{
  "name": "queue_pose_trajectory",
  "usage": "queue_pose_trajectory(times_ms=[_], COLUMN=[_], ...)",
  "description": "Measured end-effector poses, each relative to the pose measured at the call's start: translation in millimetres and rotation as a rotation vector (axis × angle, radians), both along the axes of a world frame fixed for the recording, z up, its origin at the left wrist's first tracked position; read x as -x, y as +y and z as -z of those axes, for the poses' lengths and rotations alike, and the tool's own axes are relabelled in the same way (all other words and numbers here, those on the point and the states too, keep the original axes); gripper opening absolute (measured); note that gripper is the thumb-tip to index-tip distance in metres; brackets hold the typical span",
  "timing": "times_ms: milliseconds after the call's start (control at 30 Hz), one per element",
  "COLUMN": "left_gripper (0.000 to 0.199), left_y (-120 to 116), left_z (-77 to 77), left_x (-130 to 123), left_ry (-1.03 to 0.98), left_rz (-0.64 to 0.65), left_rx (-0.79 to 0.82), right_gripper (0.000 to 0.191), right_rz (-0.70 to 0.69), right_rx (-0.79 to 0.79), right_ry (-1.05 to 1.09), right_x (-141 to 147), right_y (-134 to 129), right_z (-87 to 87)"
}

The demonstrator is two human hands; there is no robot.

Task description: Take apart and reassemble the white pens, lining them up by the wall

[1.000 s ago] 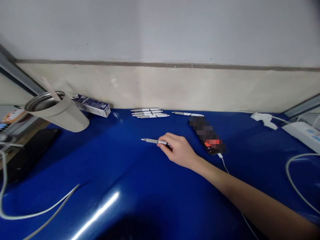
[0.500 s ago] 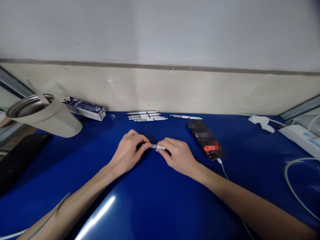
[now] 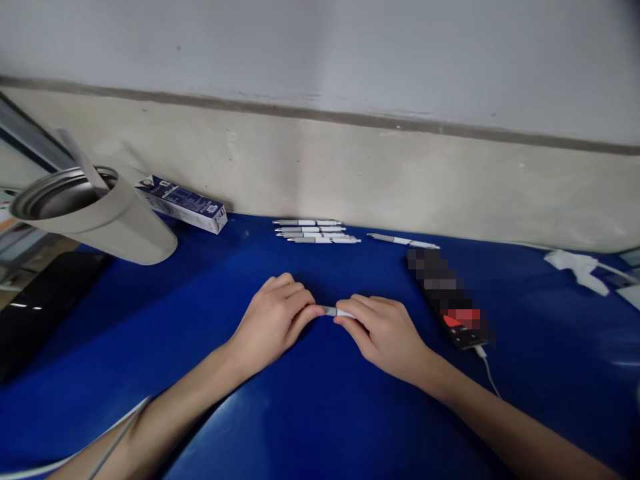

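White and grey, the pen (image 3: 329, 311) is between the two hands, over the middle of the blue table (image 3: 300, 420). It lies nearly flat from side to side, but I cannot tell if it touches the table. The left hand (image 3: 280, 310) pinches the grey end with its thumb and fingers, and the right hand (image 3: 387, 330) pinches the white end the same way. Only a short bit of the pen shows in the gap, so both its tips are hidden. It looks thin and light, so a soft pinch should be enough to hold it. It is likely hard plastic, stiff and not bendy, and not easy to break unless someone pushes hard on it. The grey part may be a bit rubbery and would be the best place to hold on. The white part looks smooth, so it might slip or roll in the fingers if they are loose. Close to the wall, four more pens (image 3: 316, 229) lie side by side, and one lone pen (image 3: 404, 241) lies to their right, near the top of the phone (image 3: 450, 300).
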State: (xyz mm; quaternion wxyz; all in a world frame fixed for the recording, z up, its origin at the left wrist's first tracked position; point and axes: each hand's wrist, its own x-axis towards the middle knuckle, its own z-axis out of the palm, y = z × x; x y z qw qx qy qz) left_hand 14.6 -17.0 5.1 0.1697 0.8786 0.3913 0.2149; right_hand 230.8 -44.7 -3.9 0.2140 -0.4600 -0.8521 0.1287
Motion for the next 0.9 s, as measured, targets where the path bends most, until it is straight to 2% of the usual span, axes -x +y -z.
queue_pose_trajectory(times_ms=[133,200,233,300,367,467,667,800,900], left_gripper=[0.024,0.018,0.021,0.04,0.051,0.043,0.031,0.029,0.026], left_y=[-3.4,-4.9,-5.2,-4.9,-3.8,-2.9,-4.1,-4.2,-3.6], left_z=[-0.4,-0.3,0.1,1.5,3.0,4.5,4.8,4.8,4.7], left_x=[1.2,1.7,1.8,2.0,1.8,1.1,0.0,-1.2,-1.8], left_ry=[-0.085,-0.177,-0.233,-0.316,-0.329,-0.273,-0.215,-0.206,-0.191], left_rz=[-0.002,-0.071,-0.13,-0.245,-0.298,-0.263,-0.227,-0.227,-0.218], left_rx=[-0.096,-0.081,-0.051,0.051,0.161,0.23,0.187,0.187,0.171], right_gripper=[0.021,0.02,0.02,0.021,0.022,0.023,0.029,0.025,0.026], right_rz=[-0.011,-0.004,0.005,0.03,0.05,0.038,0.022,0.017,0.021], right_rx=[0.156,0.224,0.253,0.304,0.342,0.385,0.44,0.436,0.437], right_ry=[0.123,0.198,0.246,0.373,0.522,0.684,0.554,0.747,0.766], right_x=[1.0,0.6,-0.1,-2.3,-5.1,-7.9,-7.6,-10.1,-12.2], right_y=[0.4,1.0,1.4,2.8,4.7,7.8,10.2,10.1,10.7], right_z=[-7.4,-10.8,-11.9,-12.8,-12.6,-12.3,-12.6,-7.5,-5.6])
